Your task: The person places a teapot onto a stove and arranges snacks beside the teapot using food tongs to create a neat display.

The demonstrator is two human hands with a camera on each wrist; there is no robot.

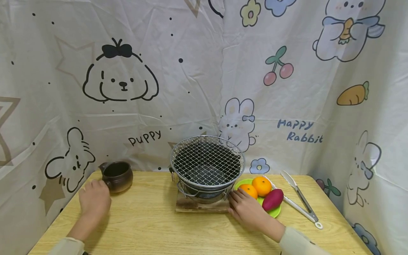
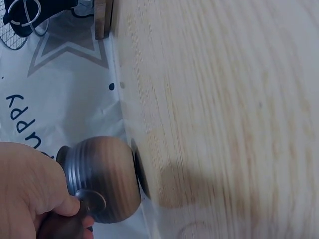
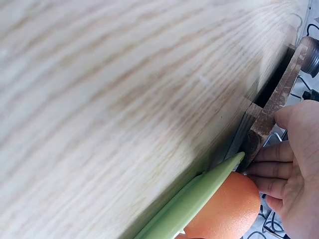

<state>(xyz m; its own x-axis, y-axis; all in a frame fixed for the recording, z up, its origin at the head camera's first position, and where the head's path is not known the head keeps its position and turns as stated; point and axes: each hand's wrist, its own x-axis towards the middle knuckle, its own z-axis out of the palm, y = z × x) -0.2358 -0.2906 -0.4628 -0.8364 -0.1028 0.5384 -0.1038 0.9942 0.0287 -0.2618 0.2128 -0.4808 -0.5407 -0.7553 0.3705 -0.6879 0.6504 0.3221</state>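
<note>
Right hand: near right of the grill, at the right end of its board (image 1: pixel 199 206); right hand (image 1: pixel 250 209) had fairly straight fingers touching or just beside the wood; a firm hold could not be told.
Left hand: near left of the grill, well apart from it; left hand (image 1: pixel 95 199) gripped the pot's handle (image 2: pixel 64 225).
Pot: one, left of the grill; pot (image 1: pixel 119 180) stood roughly upright, just beyond the left hand. Whether its base touched the table (image 1: pixel 149 223) could not be told.
Pot axis: handle ran nearward into the left hand; spout lay at the far left, turned away from the grill.
Nearer hand to pot: left. The right was across, on the grill's other side.
Plate: one, green, right of the grill; plate (image 1: pixel 276 213).
Purple item: one, on the plate; purple item (image 1: pixel 273 199), kind not confirmed.
Oranges: two, on the plate, between purple item and grill; oranges (image 1: pixel 262 186).
Tongs: one pair, right of the grill, beyond the plate's right side; tongs (image 1: pixel 307 204), arms spread.
Board: one, wooden, under the grill.
Grill: one, round, mesh on top; grill (image 1: pixel 207 164).
Curtain: printed, behind the grill; curtain (image 1: pixel 191 85).
</note>
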